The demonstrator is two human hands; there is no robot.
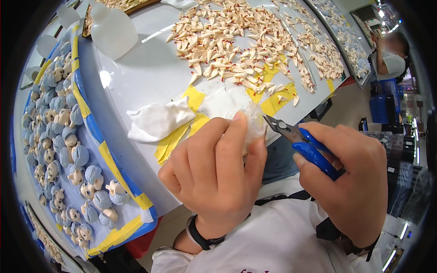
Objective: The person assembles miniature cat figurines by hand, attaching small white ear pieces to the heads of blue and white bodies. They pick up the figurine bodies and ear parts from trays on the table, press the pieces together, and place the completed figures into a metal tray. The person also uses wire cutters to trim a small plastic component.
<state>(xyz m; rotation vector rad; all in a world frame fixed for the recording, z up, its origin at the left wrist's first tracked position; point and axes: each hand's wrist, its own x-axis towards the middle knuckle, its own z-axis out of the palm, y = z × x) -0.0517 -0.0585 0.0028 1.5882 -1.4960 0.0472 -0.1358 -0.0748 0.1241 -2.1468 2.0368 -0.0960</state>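
My left hand point(211, 166) is closed, pinching a crumpled clear plastic wrap point(251, 119) between thumb and fingertips. Whether something sits inside that wrap, I cannot make out. My right hand point(350, 175) grips a pair of side cutters point(314, 157) with blue handles. Their metal jaws point left, close beside the wrap; the frame does not show clearly whether they touch it. A white cloth point(157, 120) lies bunched on the table just beyond my left hand, partly over strips of yellow tape point(175, 141).
Small cream cone-shaped pieces point(223, 45), many red-tipped, cover the far table point(150, 63). At left, a blue-rimmed tray point(98, 132) edged with yellow tape holds doll heads with light-blue hair point(79, 154). A translucent bottle point(114, 34) stands behind it. Another person point(391, 59) is at far right.
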